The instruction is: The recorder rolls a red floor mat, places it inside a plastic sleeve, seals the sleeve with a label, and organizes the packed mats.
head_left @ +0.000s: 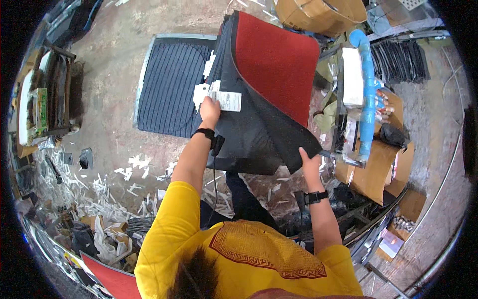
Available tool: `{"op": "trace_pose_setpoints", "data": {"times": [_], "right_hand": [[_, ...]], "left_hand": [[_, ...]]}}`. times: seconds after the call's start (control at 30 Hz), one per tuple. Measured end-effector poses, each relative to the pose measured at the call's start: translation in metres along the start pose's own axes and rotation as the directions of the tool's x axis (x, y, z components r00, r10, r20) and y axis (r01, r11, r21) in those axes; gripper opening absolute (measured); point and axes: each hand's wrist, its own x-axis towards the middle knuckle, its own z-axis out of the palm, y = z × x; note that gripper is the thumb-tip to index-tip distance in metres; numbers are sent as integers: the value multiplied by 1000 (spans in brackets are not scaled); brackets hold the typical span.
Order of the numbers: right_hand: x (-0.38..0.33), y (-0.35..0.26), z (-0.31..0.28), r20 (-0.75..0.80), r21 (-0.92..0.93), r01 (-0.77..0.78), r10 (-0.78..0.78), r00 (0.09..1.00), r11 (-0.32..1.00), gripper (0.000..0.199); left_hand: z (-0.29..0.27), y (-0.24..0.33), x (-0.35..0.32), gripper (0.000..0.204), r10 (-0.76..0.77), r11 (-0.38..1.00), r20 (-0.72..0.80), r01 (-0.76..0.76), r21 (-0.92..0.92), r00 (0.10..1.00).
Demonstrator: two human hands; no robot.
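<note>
A floor mat [259, 127] with black rubbery backing lies folded over a stack of mats in front of me. Its near part shows the dark underside, while a red carpet face [279, 60] shows at the far right. My left hand [209, 110] is closed at the mat's left edge, thumb beside a white printed label [230, 101]. More white tags [201, 94] stick out along that edge. At the near right corner, my right hand [311, 167] pinches the mat, its thumb on top and its other fingers mostly hidden.
A dark striped ribbed mat [172, 84] lies on a pale board left of the stack. A blue-wrapped bar [367, 94] stands close on the right. Cardboard boxes [373, 172] are at the right, and a large carton [321, 15] behind. White scraps [139, 164] litter the floor.
</note>
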Motion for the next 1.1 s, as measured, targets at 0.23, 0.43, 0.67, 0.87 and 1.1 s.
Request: {"op": "trace_pose_setpoints", "data": {"times": [0.23, 0.43, 0.67, 0.87, 1.1], "right_hand": [[-8, -162, -147, 393, -316, 632, -509, 766, 708, 40], [-88, -293, -260, 666, -435, 827, -490, 562, 357, 36], [-182, -393, -314, 649, -450, 853, -560, 515, 263, 36], [-145, -423, -234, 695, 165, 984, -699, -169, -74, 36], [-281, -499, -44, 441, 799, 521, -295, -847, -301, 33]], "left_hand": [[-30, 66, -22, 58, 548, 814, -83, -553, -178, 832], [-98, 194, -47, 80, 253, 279, 639, 578, -767, 726], [-128, 166, -150, 28, 11, 599, 582, 461, -655, 813], [-250, 47, -241, 36, 193, 819, 180, -57, -572, 965], [-541, -168, -498, 32, -137, 851, -367, -81, -519, 920]]}}
